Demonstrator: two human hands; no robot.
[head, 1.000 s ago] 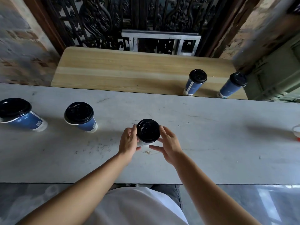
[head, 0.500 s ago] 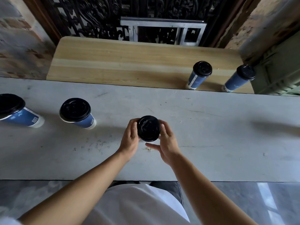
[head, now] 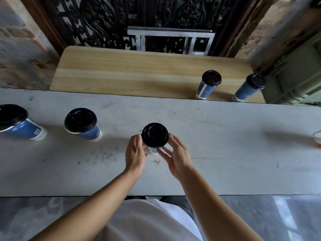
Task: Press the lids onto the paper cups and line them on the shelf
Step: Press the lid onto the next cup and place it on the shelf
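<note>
So the person's standing at a long grey stone counter [head: 225, 153], and right in the middle of it there's a blue paper cup with a black plastic lid [head: 155, 135] already on top. Left hand [head: 135, 154] is wrapped around the cup's left side under the lid rim, fingers curled against it. Right hand [head: 175, 156] is on the other side with fingers spread fairly wide, tips touching the cup's lower wall, more steadying than squeezing. Can't really tell if the cup's base is on the counter or just off it.

Left of that cup, two more lidded blue cups: a nearer one [head: 82, 124] well apart from the hands, and a farther one [head: 16, 124] partly cut off by the picture's left edge. To the right of the held cup the counter is bare for a long stretch.

Beyond the counter's far edge is a pale wooden shelf board [head: 130, 75] with rounded corners. Two lidded blue cups are on its right end, one [head: 208, 84] inboard and one [head: 250, 87] close to the corner. Everything on the shelf left of those is open wood.
</note>
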